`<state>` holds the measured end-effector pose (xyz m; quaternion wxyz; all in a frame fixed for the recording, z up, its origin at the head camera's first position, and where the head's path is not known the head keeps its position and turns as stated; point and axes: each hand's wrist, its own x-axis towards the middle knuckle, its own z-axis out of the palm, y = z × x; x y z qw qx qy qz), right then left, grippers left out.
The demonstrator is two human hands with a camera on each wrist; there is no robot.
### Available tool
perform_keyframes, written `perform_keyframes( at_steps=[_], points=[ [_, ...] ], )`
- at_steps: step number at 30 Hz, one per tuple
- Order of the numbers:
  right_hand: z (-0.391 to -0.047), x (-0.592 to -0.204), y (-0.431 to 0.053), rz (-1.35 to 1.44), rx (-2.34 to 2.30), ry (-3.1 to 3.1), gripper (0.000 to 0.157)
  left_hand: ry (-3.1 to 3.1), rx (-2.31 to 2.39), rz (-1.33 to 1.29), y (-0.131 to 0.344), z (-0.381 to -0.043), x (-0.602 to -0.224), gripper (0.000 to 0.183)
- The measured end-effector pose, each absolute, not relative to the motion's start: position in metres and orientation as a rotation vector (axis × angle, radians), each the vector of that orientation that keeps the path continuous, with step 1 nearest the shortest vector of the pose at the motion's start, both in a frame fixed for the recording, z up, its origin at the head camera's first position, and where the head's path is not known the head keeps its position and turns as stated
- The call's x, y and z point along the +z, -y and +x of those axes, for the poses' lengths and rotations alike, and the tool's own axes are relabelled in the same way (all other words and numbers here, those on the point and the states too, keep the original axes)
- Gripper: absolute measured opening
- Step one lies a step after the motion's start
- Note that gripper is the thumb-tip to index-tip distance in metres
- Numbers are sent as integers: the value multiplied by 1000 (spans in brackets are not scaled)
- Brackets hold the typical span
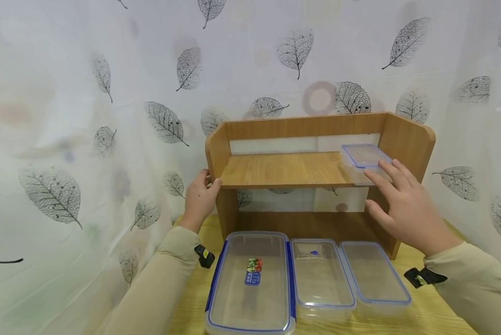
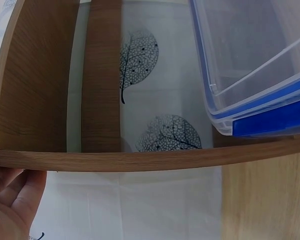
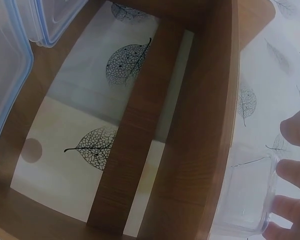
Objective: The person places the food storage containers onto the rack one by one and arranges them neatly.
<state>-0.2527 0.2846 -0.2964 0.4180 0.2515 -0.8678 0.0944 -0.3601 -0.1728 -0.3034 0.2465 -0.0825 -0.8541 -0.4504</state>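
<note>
A small clear food container [image 1: 361,156] with a pale blue lid rim sits at the right end of the upper board of a wooden desk shelf [image 1: 284,168]. My right hand [image 1: 411,214] reaches to its front, fingers spread and fairly straight; in the right wrist view the fingertips touch or nearly touch the clear container [image 3: 247,192]. At the shelf's left side panel, my left hand [image 1: 201,197] holds the edge, thumb in front and fingers behind. The left wrist view shows this hand [image 2: 15,202] at the upper board's front edge.
Before the shelf, on the wooden table [image 1: 196,288], stand a large clear container [image 1: 229,279] with dark blue clips and two narrower containers, a middle one [image 1: 319,274] and a right one [image 1: 374,270]. Leaf-patterned curtain [image 1: 250,60] surrounds the back and sides.
</note>
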Motion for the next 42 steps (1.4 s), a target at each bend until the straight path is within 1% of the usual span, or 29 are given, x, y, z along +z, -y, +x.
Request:
perform_keyframes(
  at_steps=[6, 15, 42],
  points=[
    [-256, -295, -286, 625, 253, 2193, 61, 2336, -1227, -219, 172, -360, -303, 45],
    [-259, -292, -284, 584, 270, 2274, 63, 2350, -1233, -200, 171, -359, -304, 45],
    [-269, -289, -284, 554, 307, 2321, 63, 2351, -1225, -210, 172, -359, -303, 44]
  ],
)
